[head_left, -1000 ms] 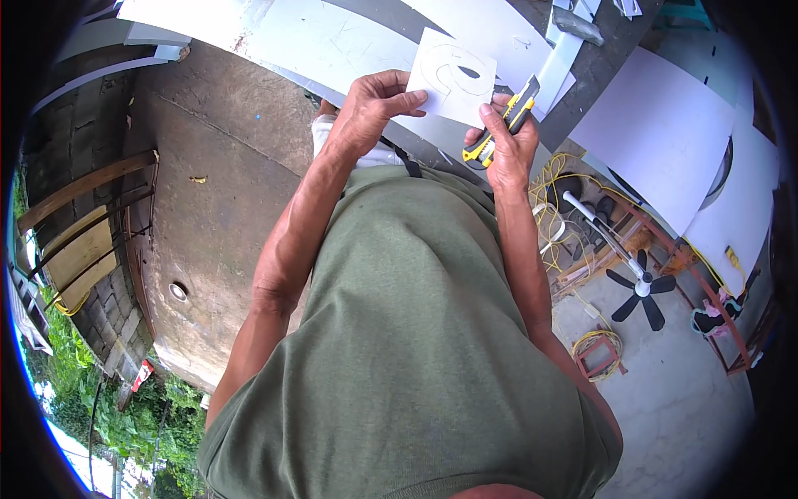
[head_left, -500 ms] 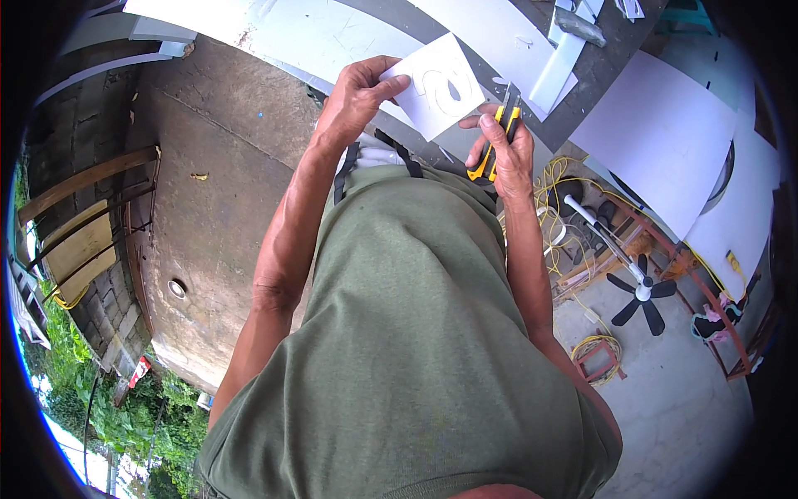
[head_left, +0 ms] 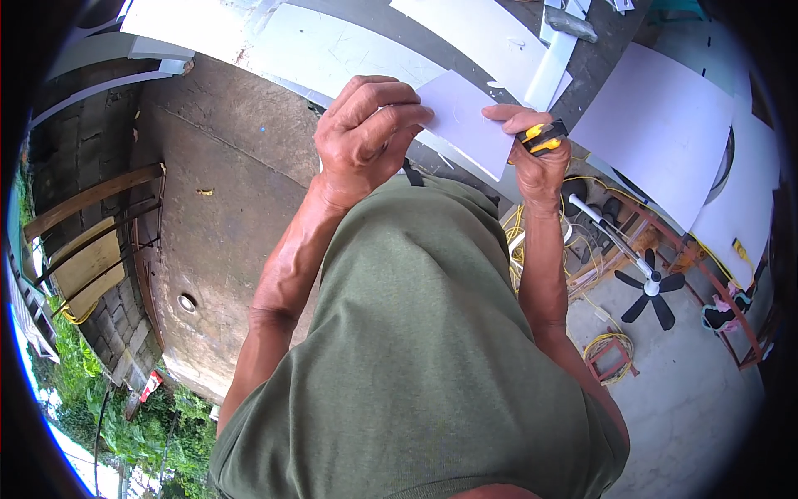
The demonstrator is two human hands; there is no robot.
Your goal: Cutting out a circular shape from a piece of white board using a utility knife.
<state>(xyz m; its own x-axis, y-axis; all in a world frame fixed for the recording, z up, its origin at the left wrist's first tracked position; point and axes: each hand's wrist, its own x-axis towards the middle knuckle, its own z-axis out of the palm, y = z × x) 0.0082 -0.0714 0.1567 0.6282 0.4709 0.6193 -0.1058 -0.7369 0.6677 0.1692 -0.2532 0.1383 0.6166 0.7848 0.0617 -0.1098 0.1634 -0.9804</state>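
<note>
White flat rectangular card [head_left: 465, 116] is held between two bare hands, slanting, close to the near side of the worktop. Notes from my remote post, left to right.

Far left, stained brown concrete ground [head_left: 233, 241]. Next, bare left hand [head_left: 366, 137], back toward me, fingers bent: grasping the card by its left edge, fingertips lapping over the rim, thumb mostly hidden from me. Card spans the gap between the hands, its bulk outside both palms. Beyond it, long white flat sheets [head_left: 349, 54] lie on the dark grey worktop [head_left: 605, 58].

Bare right hand [head_left: 540, 162]: clasped round a black-and-yellow utility knife [head_left: 544, 138], partly covered; extended fingers meet the card's right edge. How firmly they press, I cannot tell.

Farther right, a large white panel [head_left: 657, 133]; below it, a fan with black blades and white hub [head_left: 652, 285].
</note>
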